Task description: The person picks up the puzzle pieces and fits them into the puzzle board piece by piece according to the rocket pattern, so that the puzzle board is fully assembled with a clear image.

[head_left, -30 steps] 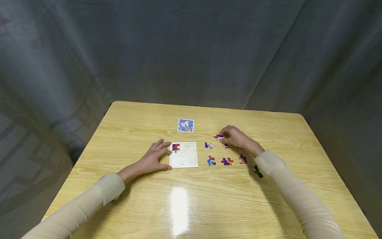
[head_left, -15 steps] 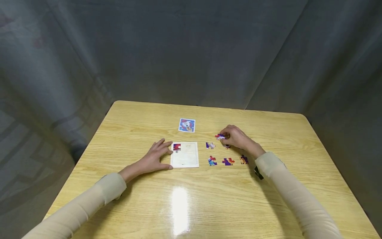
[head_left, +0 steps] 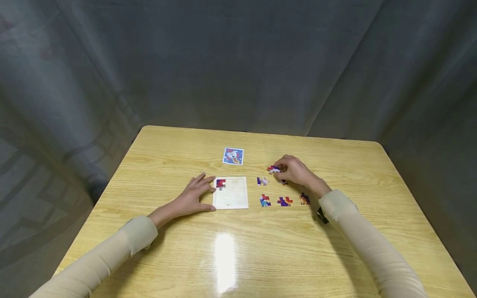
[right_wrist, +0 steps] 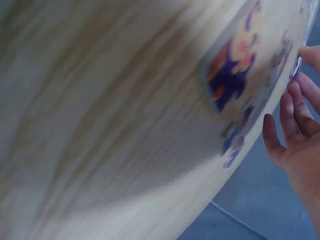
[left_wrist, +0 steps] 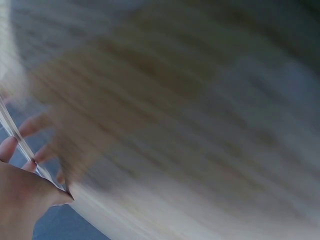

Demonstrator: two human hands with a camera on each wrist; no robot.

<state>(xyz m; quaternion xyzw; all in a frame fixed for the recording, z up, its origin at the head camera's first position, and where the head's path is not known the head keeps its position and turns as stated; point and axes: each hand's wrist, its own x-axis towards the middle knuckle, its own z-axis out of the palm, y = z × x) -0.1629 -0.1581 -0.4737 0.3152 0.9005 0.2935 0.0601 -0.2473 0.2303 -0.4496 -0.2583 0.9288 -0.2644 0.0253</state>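
Observation:
My left hand lies spread at the left edge of a white square puzzle board, its thumb and fingertips touching that edge. A red and purple jigsaw piece sits in the board's upper left corner. To the right, my right hand pinches a red, purple and white jigsaw piece between thumb and fingers, above the loose pieces. The right wrist view also shows this held piece, edge-on at the fingertips. Beneath the right hand, another jigsaw piece is partly hidden.
Several loose jigsaw pieces lie right of the board, among them a purple and white piece, a blue and red piece and a purple and orange piece. A small picture card lies behind the board on the wooden table.
The held piece has shifted and turned slightly in the right fingers. My left hand keeps its place at the board's edge.

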